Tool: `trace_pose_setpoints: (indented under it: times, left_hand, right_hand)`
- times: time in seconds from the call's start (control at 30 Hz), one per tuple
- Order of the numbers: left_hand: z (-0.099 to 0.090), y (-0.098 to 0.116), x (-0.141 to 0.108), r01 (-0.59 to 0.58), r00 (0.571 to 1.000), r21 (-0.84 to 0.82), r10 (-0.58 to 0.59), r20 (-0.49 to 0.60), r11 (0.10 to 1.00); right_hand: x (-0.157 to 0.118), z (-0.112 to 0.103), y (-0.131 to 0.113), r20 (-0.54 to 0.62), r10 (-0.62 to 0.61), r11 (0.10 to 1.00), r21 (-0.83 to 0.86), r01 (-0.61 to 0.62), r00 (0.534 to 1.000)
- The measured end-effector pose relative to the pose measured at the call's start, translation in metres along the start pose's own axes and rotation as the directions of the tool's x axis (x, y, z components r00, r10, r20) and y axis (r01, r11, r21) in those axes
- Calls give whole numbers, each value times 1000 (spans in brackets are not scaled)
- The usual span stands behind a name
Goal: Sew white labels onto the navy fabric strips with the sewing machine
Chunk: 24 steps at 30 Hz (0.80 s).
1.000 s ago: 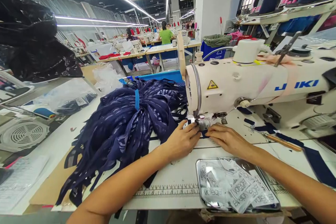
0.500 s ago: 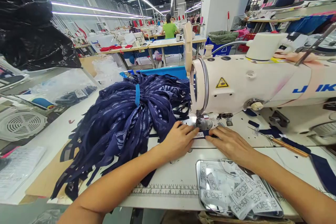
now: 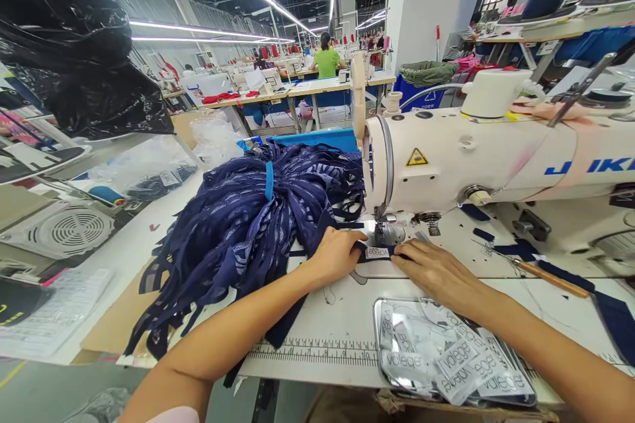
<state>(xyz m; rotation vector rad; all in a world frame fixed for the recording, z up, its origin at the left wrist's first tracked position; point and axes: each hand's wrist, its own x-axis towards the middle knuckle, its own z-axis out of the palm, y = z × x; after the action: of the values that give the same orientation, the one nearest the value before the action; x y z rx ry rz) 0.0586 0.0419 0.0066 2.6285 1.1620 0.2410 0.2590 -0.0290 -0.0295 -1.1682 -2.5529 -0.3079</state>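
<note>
A short white label [image 3: 378, 252] printed "valege" lies on a navy fabric strip [image 3: 368, 259] just in front of the sewing machine's needle area [image 3: 389, 231]. My left hand [image 3: 333, 256] has its fingers curled and closed on the strip's left part. From the other side, my right hand [image 3: 436, 269] pinches the strip at the label's right end, fingertips bent down and thumb against the edge. A large bundle of navy lace and mesh pieces [image 3: 248, 211], tied with a blue band [image 3: 269, 180], spreads beside my left hand.
A metal tray [image 3: 380, 344] of loose labels stands under my right forearm. Right of the needle lie a wooden-handled tool [image 3: 560, 279] and navy scraps [image 3: 526, 250]. The white machine head [image 3: 446, 152] rises behind my hands. A printed ruler [image 3: 317, 351] runs along the table's front.
My left hand has drawn back slightly left and its fingers have curled, uncovering more of the label. My right hand stays at the label's right end. The view has shifted a little.
</note>
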Motion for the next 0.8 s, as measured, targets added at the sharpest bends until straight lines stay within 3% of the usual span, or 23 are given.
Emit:
trace_pose_setpoints:
  times: [0.2,0.4,0.57,0.73,0.8]
  left_hand:
    - [6,-2,0,-45,997,223,57,-47,974]
    - [9,3,-13,-144,986,414,165,-15,899]
    - [7,5,-18,-171,985,413,162,57,895]
    - [0,4,-14,-131,989,323,145,-18,937]
    - [-3,6,-8,-186,977,339,210,-36,922]
  right_hand:
    - [1,-1,-1,9,2,1000,-9,-2,1000]
    - [0,2,0,-36,-4,1000,-5,4,999]
    - [-1,5,1,-74,3,1000,17,-2,997]
    - [-1,5,1,-69,35,995,92,-29,997]
    - [0,4,1,-84,45,992,123,-35,995]
